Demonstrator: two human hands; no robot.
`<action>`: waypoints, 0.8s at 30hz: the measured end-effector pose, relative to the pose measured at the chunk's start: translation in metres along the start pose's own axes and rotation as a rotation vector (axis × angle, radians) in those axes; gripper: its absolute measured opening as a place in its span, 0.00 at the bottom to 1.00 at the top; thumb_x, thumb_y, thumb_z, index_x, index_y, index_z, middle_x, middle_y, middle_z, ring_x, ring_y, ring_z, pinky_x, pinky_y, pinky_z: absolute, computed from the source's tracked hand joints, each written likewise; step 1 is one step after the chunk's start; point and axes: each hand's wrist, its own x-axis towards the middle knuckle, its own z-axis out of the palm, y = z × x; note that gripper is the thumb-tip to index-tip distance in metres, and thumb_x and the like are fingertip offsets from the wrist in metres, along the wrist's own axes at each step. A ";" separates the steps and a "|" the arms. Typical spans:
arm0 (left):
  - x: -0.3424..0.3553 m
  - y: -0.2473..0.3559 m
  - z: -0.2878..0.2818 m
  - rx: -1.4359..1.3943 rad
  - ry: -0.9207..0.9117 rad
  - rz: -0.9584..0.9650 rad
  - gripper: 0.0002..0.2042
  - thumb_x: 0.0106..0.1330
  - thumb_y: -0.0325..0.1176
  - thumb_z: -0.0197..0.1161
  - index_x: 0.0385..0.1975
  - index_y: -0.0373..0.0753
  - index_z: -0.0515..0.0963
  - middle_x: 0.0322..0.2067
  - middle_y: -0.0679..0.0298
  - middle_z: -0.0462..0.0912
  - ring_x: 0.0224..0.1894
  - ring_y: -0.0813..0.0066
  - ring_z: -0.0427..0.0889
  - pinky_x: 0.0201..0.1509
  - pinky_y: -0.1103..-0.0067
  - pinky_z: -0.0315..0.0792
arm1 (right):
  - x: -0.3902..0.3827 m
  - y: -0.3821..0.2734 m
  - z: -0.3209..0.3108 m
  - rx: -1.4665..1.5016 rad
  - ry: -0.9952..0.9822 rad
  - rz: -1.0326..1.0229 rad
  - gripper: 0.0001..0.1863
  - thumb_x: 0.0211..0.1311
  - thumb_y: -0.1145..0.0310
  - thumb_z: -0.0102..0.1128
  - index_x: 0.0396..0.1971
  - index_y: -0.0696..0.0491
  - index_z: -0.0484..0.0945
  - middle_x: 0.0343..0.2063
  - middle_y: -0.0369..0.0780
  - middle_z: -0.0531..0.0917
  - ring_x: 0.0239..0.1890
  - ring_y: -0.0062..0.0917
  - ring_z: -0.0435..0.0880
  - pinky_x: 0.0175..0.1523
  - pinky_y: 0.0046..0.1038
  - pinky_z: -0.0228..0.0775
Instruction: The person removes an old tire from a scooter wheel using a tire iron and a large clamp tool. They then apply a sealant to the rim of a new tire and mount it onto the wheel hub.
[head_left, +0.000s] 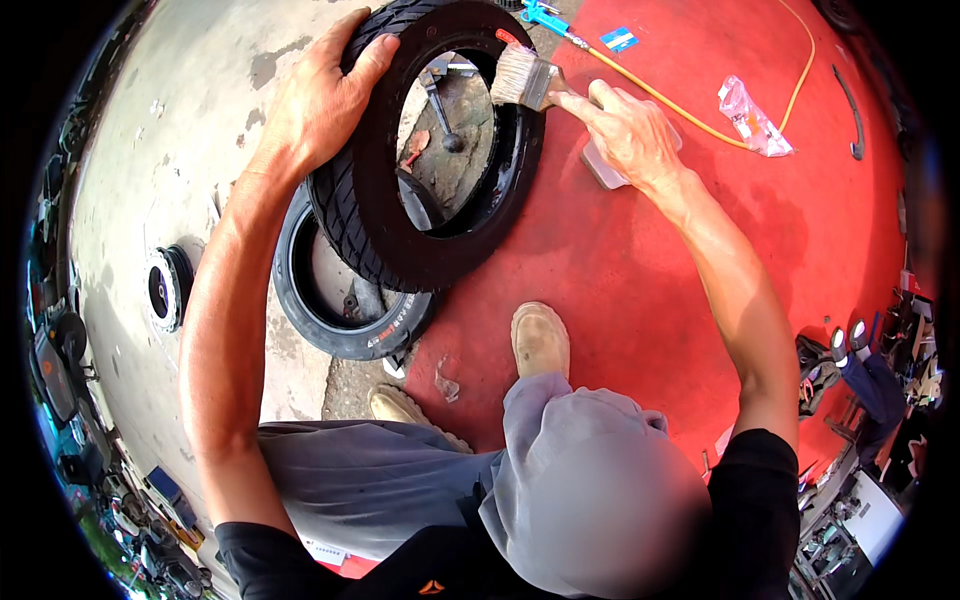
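A black tyre (402, 262) with a treaded outer face stands tilted in front of me. My left hand (328, 98) grips its upper left edge, fingers over the tread and thumb on the sidewall. In my right hand (632, 135) is a flat paintbrush (524, 80) with pale bristles. Its bristles reach the tyre's upper right inner edge; whether they press on it I cannot tell. Below the right hand sits a pale, translucent tub (604, 168), partly hidden by it. A second tyre (362, 342) lies flat on the floor beneath the first.
A metal lever with a black ball end (452, 143) shows through the tyre's opening. A blue air gun (543, 16) on a yellow hose (655, 92) lies beyond, near a crumpled clear plastic bag (750, 120). A wheel hub (166, 288) stands at left; a person's legs (872, 385) show at right.
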 end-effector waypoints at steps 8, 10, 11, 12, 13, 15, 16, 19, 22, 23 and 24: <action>-0.001 -0.008 0.005 0.009 0.044 0.035 0.37 0.77 0.63 0.57 0.75 0.41 0.71 0.64 0.44 0.82 0.67 0.50 0.81 0.72 0.66 0.72 | -0.085 -0.090 0.030 0.638 -0.338 0.286 0.25 0.63 0.76 0.63 0.62 0.48 0.83 0.45 0.45 0.87 0.44 0.47 0.88 0.50 0.44 0.82; 0.000 -0.009 0.004 0.010 0.050 0.023 0.36 0.76 0.62 0.57 0.74 0.40 0.72 0.62 0.42 0.83 0.65 0.46 0.82 0.71 0.63 0.73 | -0.079 -0.117 0.017 0.944 -0.391 0.337 0.25 0.66 0.74 0.62 0.64 0.50 0.82 0.51 0.47 0.89 0.50 0.46 0.89 0.57 0.43 0.81; 0.002 -0.008 0.004 -0.008 0.051 0.017 0.36 0.76 0.62 0.57 0.74 0.40 0.72 0.62 0.42 0.83 0.65 0.46 0.82 0.71 0.63 0.73 | -0.072 -0.127 0.008 1.113 -0.467 0.415 0.25 0.67 0.73 0.62 0.65 0.51 0.81 0.52 0.47 0.89 0.53 0.43 0.90 0.60 0.41 0.80; 0.001 -0.008 0.005 -0.010 0.049 0.008 0.36 0.76 0.62 0.58 0.74 0.40 0.72 0.62 0.42 0.83 0.65 0.46 0.82 0.71 0.63 0.73 | -0.064 -0.136 0.004 1.253 -0.517 0.498 0.24 0.73 0.69 0.61 0.67 0.57 0.79 0.50 0.42 0.90 0.52 0.28 0.87 0.60 0.35 0.79; 0.001 -0.007 0.006 -0.010 0.048 -0.002 0.36 0.76 0.62 0.58 0.74 0.40 0.72 0.62 0.42 0.83 0.65 0.46 0.83 0.71 0.63 0.73 | -0.060 -0.142 0.001 1.339 -0.508 0.508 0.23 0.77 0.67 0.60 0.67 0.58 0.78 0.40 0.41 0.88 0.39 0.21 0.83 0.46 0.29 0.79; 0.003 -0.001 0.006 0.017 0.055 0.010 0.37 0.76 0.63 0.58 0.73 0.39 0.72 0.61 0.42 0.84 0.65 0.46 0.83 0.70 0.63 0.74 | -0.031 -0.149 -0.028 1.616 -0.510 0.638 0.24 0.77 0.66 0.60 0.69 0.56 0.76 0.32 0.38 0.83 0.27 0.13 0.72 0.31 0.20 0.66; 0.003 -0.003 0.004 0.012 0.053 0.013 0.37 0.76 0.62 0.59 0.73 0.39 0.72 0.61 0.42 0.84 0.65 0.46 0.83 0.70 0.63 0.74 | -0.023 -0.156 -0.028 1.786 -0.417 0.726 0.27 0.77 0.66 0.61 0.72 0.56 0.73 0.28 0.36 0.80 0.21 0.09 0.64 0.24 0.16 0.53; 0.001 -0.001 0.000 -0.012 0.007 -0.022 0.36 0.78 0.62 0.58 0.75 0.40 0.71 0.66 0.45 0.81 0.68 0.54 0.80 0.73 0.68 0.71 | -0.004 -0.147 -0.033 2.102 -0.227 0.862 0.29 0.80 0.66 0.57 0.74 0.60 0.67 0.30 0.36 0.81 0.17 0.10 0.65 0.22 0.15 0.56; -0.002 -0.005 0.002 -0.033 0.012 -0.004 0.37 0.78 0.61 0.58 0.75 0.38 0.70 0.66 0.45 0.81 0.69 0.55 0.80 0.74 0.68 0.70 | 0.014 -0.130 -0.030 2.285 -0.006 0.886 0.28 0.81 0.64 0.54 0.75 0.57 0.65 0.33 0.37 0.81 0.15 0.11 0.64 0.21 0.16 0.55; -0.003 -0.005 0.001 -0.024 0.013 -0.002 0.37 0.78 0.61 0.58 0.75 0.38 0.70 0.66 0.45 0.81 0.69 0.54 0.80 0.74 0.68 0.70 | 0.022 -0.128 -0.026 2.268 0.029 0.866 0.28 0.81 0.64 0.54 0.75 0.56 0.66 0.35 0.37 0.81 0.15 0.10 0.63 0.21 0.16 0.56; -0.003 -0.005 0.001 -0.017 0.012 0.000 0.36 0.78 0.61 0.58 0.75 0.38 0.70 0.66 0.45 0.81 0.69 0.54 0.79 0.74 0.68 0.70 | 0.025 -0.131 -0.025 2.286 0.000 0.876 0.28 0.80 0.64 0.56 0.75 0.56 0.66 0.33 0.37 0.81 0.15 0.10 0.63 0.21 0.16 0.55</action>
